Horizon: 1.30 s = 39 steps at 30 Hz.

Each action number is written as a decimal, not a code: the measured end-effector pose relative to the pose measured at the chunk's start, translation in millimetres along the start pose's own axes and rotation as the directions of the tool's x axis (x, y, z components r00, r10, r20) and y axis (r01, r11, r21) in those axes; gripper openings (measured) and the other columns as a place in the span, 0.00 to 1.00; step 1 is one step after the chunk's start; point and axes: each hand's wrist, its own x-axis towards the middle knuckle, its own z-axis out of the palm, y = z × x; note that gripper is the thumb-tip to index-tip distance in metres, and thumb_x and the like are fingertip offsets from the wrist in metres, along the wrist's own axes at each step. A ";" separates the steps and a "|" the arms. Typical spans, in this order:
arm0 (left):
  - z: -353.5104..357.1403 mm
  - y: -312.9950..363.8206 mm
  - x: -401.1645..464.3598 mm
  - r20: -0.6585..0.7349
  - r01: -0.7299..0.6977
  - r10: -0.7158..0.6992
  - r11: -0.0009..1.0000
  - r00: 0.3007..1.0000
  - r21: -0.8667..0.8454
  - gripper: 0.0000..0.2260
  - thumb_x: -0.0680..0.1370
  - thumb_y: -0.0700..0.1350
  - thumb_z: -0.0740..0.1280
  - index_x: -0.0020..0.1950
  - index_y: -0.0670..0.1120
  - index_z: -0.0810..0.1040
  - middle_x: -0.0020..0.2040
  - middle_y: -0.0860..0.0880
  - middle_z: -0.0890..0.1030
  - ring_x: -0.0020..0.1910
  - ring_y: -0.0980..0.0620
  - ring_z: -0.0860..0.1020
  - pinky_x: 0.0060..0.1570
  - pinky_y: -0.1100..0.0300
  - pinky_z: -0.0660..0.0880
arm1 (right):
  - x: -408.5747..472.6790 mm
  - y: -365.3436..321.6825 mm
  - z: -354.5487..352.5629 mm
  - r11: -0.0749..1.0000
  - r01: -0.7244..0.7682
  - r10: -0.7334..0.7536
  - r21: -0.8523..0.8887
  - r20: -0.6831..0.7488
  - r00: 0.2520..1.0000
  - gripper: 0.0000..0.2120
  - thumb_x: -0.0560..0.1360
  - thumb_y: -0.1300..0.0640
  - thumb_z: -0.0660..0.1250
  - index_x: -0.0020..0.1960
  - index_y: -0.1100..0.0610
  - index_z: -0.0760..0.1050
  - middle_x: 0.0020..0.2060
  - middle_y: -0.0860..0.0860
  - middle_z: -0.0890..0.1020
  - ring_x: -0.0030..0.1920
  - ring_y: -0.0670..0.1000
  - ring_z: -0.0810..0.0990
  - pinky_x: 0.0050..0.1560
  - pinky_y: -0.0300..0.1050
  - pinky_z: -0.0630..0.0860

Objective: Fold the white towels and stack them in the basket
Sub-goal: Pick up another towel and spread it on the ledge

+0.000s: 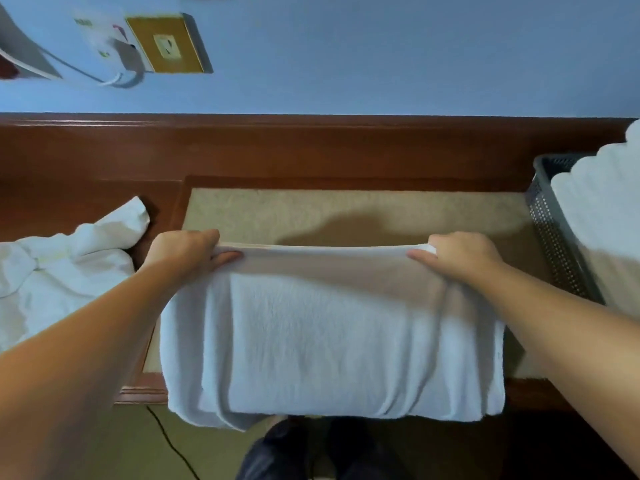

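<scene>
Hands grip the far edge of a white towel (332,337), one at each corner: the left hand (187,251) pinches the left end, thumb on top and fingers curled under, and the right hand (460,254) does the same at the right end. Between them the doubled hem is pulled into a straight, taut line. The towel is soft terry with a nubby pile; it drapes toward the person in a broad rectangle, its near fold hanging over the table's front edge, with loose vertical creases at both sides.

It lies on a beige, grainy inset panel (311,209) framed by the reddish-brown wooden table (242,150). At the left, a rumpled pile (59,268) of white cloth rests on the wood. At the right edge stands a grey perforated basket (554,237) holding a stack (602,216) of folded white towels with rounded edges. Beyond the table rises a pale blue wall (381,53) with a brass socket plate (166,45) and a white plug and cord. A thin black cable (169,441) crosses the floor below.
</scene>
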 end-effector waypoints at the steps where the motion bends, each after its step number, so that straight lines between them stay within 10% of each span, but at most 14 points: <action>1: 4.6 -2.7 14.8 0.007 -0.006 0.006 1.000 1.000 0.000 0.29 0.75 0.77 0.50 0.41 0.51 0.66 0.32 0.53 0.75 0.31 0.49 0.74 0.30 0.55 0.65 | 15.7 0.7 1.8 1.000 -0.010 0.010 0.003 0.014 1.000 0.32 0.78 0.23 0.46 0.52 0.47 0.76 0.48 0.49 0.82 0.54 0.55 0.81 0.44 0.50 0.72; 18: 71.3 2.7 214.9 -0.002 0.163 -0.163 0.985 0.987 -0.049 0.32 0.76 0.77 0.48 0.55 0.55 0.78 0.41 0.51 0.79 0.43 0.45 0.76 0.46 0.51 0.69 | 209.4 22.2 29.2 0.963 -0.269 0.266 0.000 -0.144 0.953 0.40 0.69 0.15 0.43 0.43 0.48 0.75 0.44 0.49 0.80 0.54 0.55 0.75 0.54 0.56 0.64; 26: 105.6 -9.9 231.7 -0.244 0.100 -0.119 0.991 0.962 -0.090 0.32 0.78 0.75 0.53 0.62 0.55 0.83 0.53 0.46 0.86 0.55 0.38 0.81 0.54 0.44 0.74 | 233.8 21.7 38.2 0.945 -0.323 0.328 0.057 -0.191 0.925 0.41 0.69 0.15 0.43 0.41 0.51 0.74 0.38 0.48 0.74 0.49 0.54 0.70 0.51 0.56 0.61; 33: 112.3 -9.8 250.1 -0.320 0.152 -0.199 0.974 0.926 -0.168 0.31 0.80 0.73 0.54 0.43 0.48 0.80 0.44 0.43 0.83 0.46 0.34 0.79 0.47 0.44 0.72 | 251.7 13.3 41.1 0.873 -0.455 0.486 0.178 -0.225 0.845 0.45 0.69 0.15 0.47 0.46 0.54 0.78 0.47 0.54 0.82 0.57 0.59 0.73 0.59 0.59 0.64; 39: 108.5 5.4 243.9 -0.048 0.479 -0.500 0.849 0.865 -0.224 0.41 0.70 0.83 0.51 0.58 0.50 0.79 0.57 0.41 0.80 0.63 0.37 0.71 0.57 0.40 0.68 | 248.9 -14.7 34.9 0.610 -0.630 0.760 0.481 -0.128 0.638 0.55 0.64 0.20 0.68 0.71 0.64 0.67 0.71 0.61 0.71 0.75 0.62 0.63 0.76 0.70 0.53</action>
